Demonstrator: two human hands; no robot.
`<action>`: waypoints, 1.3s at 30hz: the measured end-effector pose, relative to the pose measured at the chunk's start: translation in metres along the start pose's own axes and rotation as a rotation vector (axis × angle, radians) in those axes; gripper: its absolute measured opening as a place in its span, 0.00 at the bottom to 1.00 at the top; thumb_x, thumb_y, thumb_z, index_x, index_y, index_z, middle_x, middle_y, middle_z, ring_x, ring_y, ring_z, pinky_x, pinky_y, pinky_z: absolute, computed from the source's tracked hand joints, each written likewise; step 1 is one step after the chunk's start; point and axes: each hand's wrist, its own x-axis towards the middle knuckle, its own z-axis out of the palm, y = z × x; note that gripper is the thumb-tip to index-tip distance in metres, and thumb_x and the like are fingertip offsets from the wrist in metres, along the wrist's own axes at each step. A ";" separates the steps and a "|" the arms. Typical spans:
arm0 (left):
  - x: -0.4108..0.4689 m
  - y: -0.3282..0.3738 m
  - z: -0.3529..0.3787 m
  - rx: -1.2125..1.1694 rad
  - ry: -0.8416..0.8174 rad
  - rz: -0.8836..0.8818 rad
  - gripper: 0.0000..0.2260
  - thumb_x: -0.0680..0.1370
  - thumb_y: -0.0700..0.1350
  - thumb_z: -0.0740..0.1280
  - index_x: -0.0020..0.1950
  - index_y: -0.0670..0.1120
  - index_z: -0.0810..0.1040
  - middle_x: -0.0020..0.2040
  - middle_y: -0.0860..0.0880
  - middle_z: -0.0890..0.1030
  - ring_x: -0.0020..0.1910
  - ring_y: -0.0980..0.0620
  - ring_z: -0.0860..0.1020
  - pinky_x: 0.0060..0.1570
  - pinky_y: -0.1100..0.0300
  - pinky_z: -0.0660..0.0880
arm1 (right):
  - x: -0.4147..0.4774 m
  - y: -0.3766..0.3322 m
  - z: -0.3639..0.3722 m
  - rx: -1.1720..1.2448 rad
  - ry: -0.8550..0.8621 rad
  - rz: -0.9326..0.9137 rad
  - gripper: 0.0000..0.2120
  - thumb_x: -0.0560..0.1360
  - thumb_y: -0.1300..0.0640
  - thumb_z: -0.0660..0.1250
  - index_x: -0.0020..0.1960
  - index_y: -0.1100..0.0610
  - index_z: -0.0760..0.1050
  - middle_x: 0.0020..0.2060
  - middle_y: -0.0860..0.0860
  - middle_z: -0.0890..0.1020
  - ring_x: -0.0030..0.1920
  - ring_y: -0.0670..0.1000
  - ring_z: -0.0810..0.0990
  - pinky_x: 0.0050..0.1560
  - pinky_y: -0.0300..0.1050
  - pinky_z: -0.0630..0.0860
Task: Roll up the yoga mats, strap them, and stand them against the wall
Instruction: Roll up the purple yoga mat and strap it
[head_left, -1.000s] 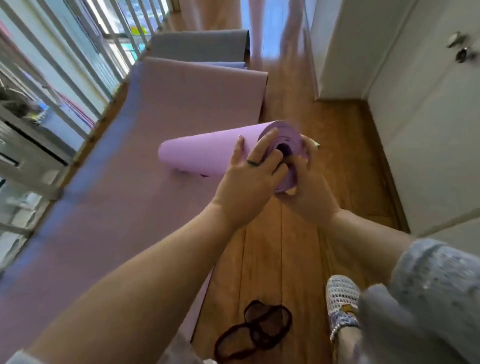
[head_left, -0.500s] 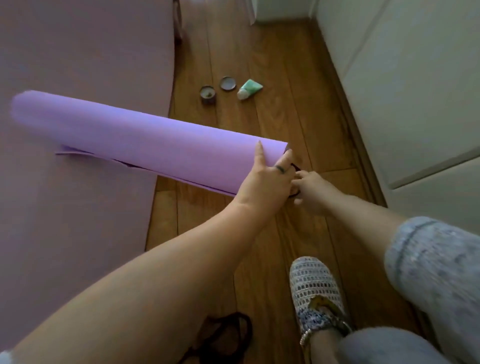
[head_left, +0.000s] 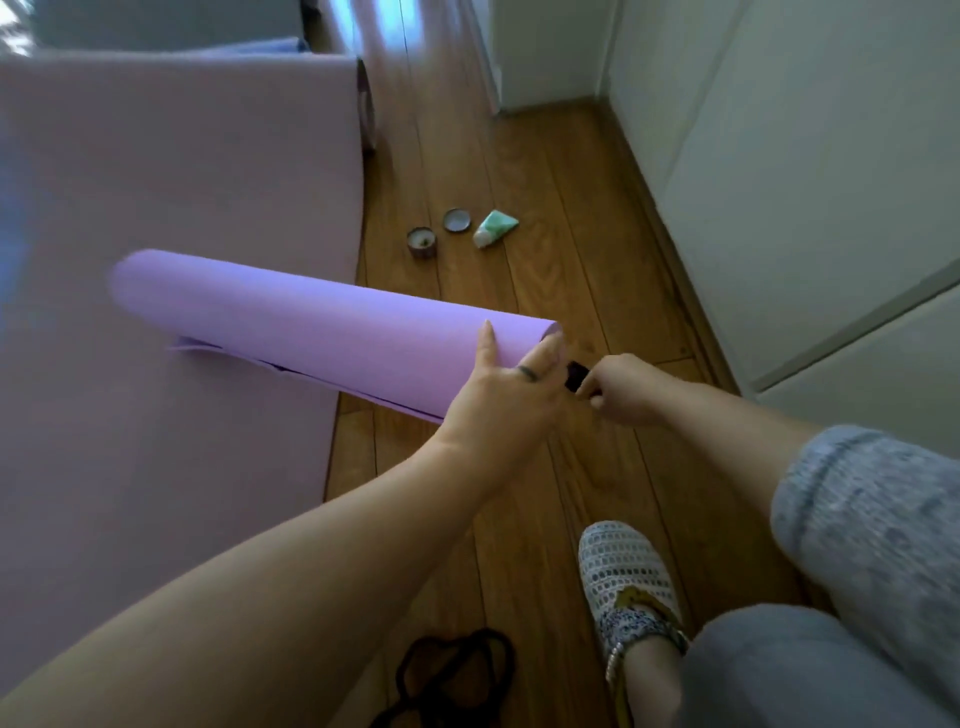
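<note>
A rolled purple yoga mat (head_left: 311, 332) lies slanted, its left end on a flat pink mat (head_left: 171, 208) and its right end over the wooden floor. My left hand (head_left: 506, 384) grips the roll's right end, thumb on top and fingers curled over the open end. Just to its right, my right hand (head_left: 618, 387) pinches a small dark piece (head_left: 575, 376) at that end of the roll; I cannot tell what it is. A dark strap (head_left: 452, 670) lies coiled on the floor near the bottom edge.
A small tin (head_left: 422, 242), its lid (head_left: 457, 220) and a green tube (head_left: 494, 228) lie on the floor beyond the roll. White wall and cupboard doors (head_left: 810, 208) run along the right. My slippered foot (head_left: 623, 577) stands on the floor at the bottom.
The view swung from the roll's end face to its side. The roll now lies lower across the pink mat's edge. My right hand has drawn slightly away from the end, pinching the dark piece.
</note>
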 end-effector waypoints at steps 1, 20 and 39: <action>-0.017 -0.005 -0.012 -0.003 0.023 -0.030 0.28 0.80 0.38 0.59 0.77 0.41 0.52 0.77 0.42 0.51 0.76 0.42 0.40 0.68 0.29 0.54 | -0.015 -0.011 -0.017 0.069 0.011 -0.021 0.14 0.78 0.60 0.64 0.64 0.55 0.77 0.61 0.54 0.78 0.59 0.53 0.78 0.57 0.46 0.77; -0.368 -0.039 -0.214 0.183 0.592 -0.291 0.22 0.63 0.31 0.69 0.55 0.45 0.78 0.55 0.46 0.79 0.61 0.40 0.75 0.47 0.41 0.78 | -0.418 -0.181 -0.163 0.369 0.408 -0.635 0.17 0.76 0.49 0.67 0.59 0.60 0.78 0.52 0.57 0.83 0.52 0.56 0.82 0.55 0.54 0.80; -0.427 0.084 -0.273 0.220 0.562 0.198 0.24 0.66 0.34 0.72 0.61 0.47 0.75 0.57 0.49 0.78 0.57 0.46 0.77 0.47 0.54 0.80 | -0.554 -0.177 -0.114 -0.081 0.118 -0.354 0.11 0.72 0.51 0.68 0.43 0.59 0.79 0.37 0.54 0.83 0.37 0.53 0.83 0.35 0.40 0.76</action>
